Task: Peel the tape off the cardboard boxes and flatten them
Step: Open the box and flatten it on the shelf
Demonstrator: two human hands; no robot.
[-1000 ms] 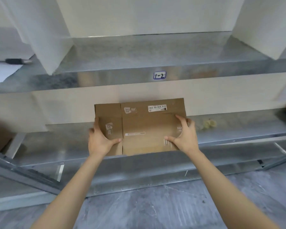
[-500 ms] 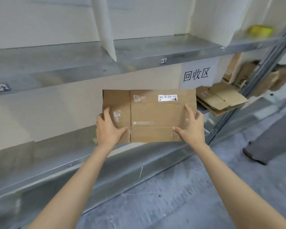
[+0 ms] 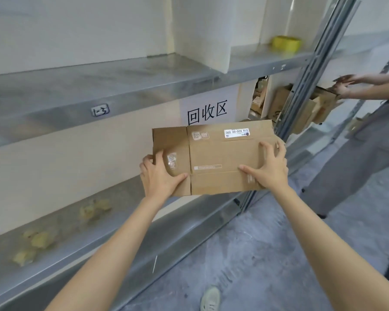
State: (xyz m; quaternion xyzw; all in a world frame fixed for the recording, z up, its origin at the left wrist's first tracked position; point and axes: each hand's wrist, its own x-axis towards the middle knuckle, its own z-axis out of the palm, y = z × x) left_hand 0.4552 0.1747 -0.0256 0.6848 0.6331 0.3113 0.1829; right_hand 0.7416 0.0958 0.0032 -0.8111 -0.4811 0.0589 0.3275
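Gripping flattened box (image 3: 220, 158), both hands (image 3: 161, 176) (image 3: 270, 172), cardboard (image 3: 307, 116) seemingly stacked in rack (image 3: 319, 52) beyond

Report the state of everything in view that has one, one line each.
cardboard box: flattened, held upright in front of the shelving.
white label: stuck on the box.
left hand: grips the box's left edge.
right hand: grips the box's right edge, fingers spread.
yellow tape roll: resting on the upper shelf.
tape wads: crumpled, loose on the lower shelf.
other cardboard: piled in the next bay.
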